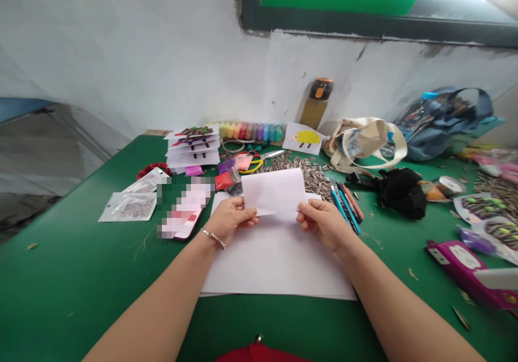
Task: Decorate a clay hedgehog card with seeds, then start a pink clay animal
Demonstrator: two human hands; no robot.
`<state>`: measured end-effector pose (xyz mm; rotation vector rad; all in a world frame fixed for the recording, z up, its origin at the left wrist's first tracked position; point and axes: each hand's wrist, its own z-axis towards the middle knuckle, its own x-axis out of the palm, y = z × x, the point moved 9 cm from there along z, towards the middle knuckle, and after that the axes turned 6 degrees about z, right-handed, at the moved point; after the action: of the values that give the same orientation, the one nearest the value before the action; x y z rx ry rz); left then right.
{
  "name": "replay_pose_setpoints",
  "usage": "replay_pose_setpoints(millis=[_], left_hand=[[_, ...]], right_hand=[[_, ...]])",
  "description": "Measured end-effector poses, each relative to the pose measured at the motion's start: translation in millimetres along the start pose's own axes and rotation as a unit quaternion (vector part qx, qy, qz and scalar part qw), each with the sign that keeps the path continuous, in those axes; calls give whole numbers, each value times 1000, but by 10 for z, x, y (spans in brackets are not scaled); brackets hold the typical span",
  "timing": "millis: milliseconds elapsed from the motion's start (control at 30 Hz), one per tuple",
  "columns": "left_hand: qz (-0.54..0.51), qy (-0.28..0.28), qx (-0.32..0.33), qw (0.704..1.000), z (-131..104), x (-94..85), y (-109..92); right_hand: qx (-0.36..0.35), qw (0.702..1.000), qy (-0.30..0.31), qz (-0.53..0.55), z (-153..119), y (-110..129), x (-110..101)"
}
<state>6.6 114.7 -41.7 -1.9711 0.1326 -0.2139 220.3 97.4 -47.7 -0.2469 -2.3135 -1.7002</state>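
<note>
Between my two hands a small white sheet of paper (pixel 274 191) is held up, tilted toward me. My left hand (pixel 232 219), with a silver bracelet at the wrist, pinches its lower left edge between thumb and fingers. At the lower right corner, my right hand (pixel 319 223) grips it the same way. Beneath both hands lies a larger stack of white paper (pixel 279 270) on the green table. Several pens (pixel 346 208) rest just right of the stack, and a pixelated phone (pixel 186 211) lies left of my left hand.
Sunflower seeds (pixel 297 166) and scissors (pixel 259 162) lie behind the paper. Cards with seed hedgehogs (pixel 193 154), clay tubs (pixel 246 131), a bottle (pixel 317 103) and a hedgehog drawing (pixel 303 138) stand along the wall. Bags (pixel 366 143) and a purple case (pixel 465 270) are at right.
</note>
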Motion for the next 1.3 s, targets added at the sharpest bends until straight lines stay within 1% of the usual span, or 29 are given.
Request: replay_pose_setpoints(millis=[133, 233, 300, 400, 500, 567, 633, 700, 800, 833, 900, 933, 1067, 1133, 1200, 1300], left_hand=[[-6, -18, 23, 1000, 23, -47, -18], [-6, -34, 43, 998, 15, -69, -51], [3, -33, 57, 998, 0, -66, -86], [27, -9, 68, 997, -31, -32, -138], [54, 21, 67, 996, -74, 19, -179], [81, 54, 58, 994, -113, 95, -190], [121, 94, 48, 987, -160, 199, -185], [165, 126, 41, 977, -202, 288, -169], [217, 153, 38, 963, -237, 370, -137], [228, 158, 39, 960, -243, 386, -129], [243, 168, 43, 954, -254, 415, -123], [246, 173, 45, 953, -262, 427, -127], [243, 188, 54, 950, -311, 453, -178], [236, 186, 54, 952, -327, 429, -209], [225, 175, 55, 957, -323, 380, -242], [203, 148, 65, 966, -281, 280, -280]], right_hand=[[-14, 998, 10, -55, -12, 42, 38], [-36, 994, 4, -100, -33, 89, 45], [-45, 993, 0, -111, -49, 116, 31], [-35, 994, 8, -100, -59, 129, -9], [-25, 999, 22, -37, -48, 168, -75], [-40, 999, 26, -5, -43, 248, -129], [-60, 998, 28, -13, -58, 344, -175], [-62, 996, 32, -54, -96, 419, -187], [-25, 984, 63, -162, -181, 468, -90], [-9, 978, 84, -193, -210, 474, -25], [30, 959, 156, -237, -270, 461, 169], [34, 949, 174, -260, -280, 480, 244], [-15, 911, 193, -365, -204, 634, 492], [-41, 898, 195, -392, -151, 680, 591], [-50, 901, 185, -389, -106, 680, 638], [-27, 926, 151, -346, -65, 582, 598]])
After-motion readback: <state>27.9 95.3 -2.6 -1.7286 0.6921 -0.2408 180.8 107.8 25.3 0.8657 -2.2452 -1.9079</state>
